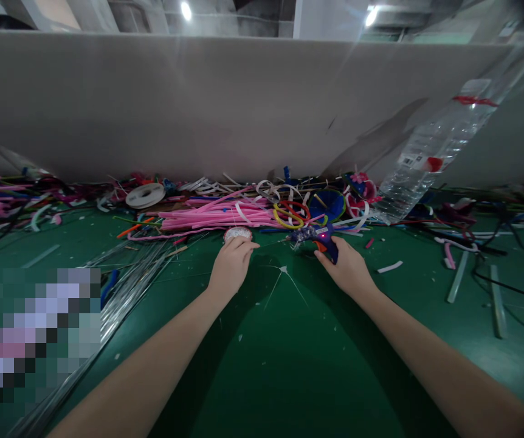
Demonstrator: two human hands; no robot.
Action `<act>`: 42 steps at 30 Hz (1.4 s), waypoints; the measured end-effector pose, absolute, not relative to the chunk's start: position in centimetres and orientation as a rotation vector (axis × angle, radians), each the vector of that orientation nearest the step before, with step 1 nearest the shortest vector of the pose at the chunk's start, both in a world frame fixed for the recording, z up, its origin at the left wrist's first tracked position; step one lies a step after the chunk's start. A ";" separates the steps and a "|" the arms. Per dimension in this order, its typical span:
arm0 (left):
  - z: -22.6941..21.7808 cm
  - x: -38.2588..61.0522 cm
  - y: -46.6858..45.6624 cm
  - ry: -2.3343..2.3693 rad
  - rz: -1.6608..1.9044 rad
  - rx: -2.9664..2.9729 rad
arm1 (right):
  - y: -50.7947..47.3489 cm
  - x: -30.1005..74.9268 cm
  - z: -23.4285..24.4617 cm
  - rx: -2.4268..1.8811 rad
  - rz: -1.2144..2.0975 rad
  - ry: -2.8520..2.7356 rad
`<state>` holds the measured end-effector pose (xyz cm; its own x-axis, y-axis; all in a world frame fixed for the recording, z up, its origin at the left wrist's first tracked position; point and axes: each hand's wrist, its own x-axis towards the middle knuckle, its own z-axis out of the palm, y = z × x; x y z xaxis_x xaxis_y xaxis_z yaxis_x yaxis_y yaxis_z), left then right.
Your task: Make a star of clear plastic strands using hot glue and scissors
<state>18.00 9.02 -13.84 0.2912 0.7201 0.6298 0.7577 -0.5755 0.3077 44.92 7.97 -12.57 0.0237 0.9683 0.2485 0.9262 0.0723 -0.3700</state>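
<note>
My right hand point(348, 263) is wrapped round the handle of a dark blue hot glue gun point(327, 238) with an orange trigger and a small red light. The gun's nozzle points left, towards my left hand point(233, 260), whose fingers are pinched together. What they pinch is hidden. Just beyond those fingertips is a small round white piece with a red edge point(237, 233); I cannot tell whether the hand grips it. A thin strand seems to run between my left fingers and the nozzle. Between my hands, nearer me, a white blob with fine threads point(283, 269) lies on the green table point(284, 365).
Pink pipe cleaners point(216, 217) lie in a bundle behind my hands. A white spool point(145, 195) is at the back left, clear glue sticks point(138, 295) below it. A tilted plastic bottle point(430, 158) leans at the right against a grey partition point(244, 109). Black cables point(512, 289) run along the right.
</note>
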 end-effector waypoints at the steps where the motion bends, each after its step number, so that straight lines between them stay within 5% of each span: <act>1: -13.8 18.0 9.0 -1.419 -1.170 -2.486 | 8.0 44.9 -12.6 -1.876 0.129 -1.923; 12: -13.9 17.7 9.3 -1.392 -1.250 -2.480 | 8.1 45.0 -12.8 -1.855 0.089 -1.932; 22: -9.4 17.5 4.5 -1.495 -1.534 -2.309 | 7.9 45.1 -12.7 -1.820 0.108 -1.918; 42: -11.6 18.4 0.2 -1.629 -1.395 -2.592 | 8.0 45.3 -12.9 -1.791 0.085 -1.935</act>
<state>18.36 0.17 -11.63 0.1973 0.8286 0.5239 0.6454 -0.5120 0.5668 45.32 8.03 -12.92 -0.0112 0.9499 0.3124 0.9186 0.1332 -0.3719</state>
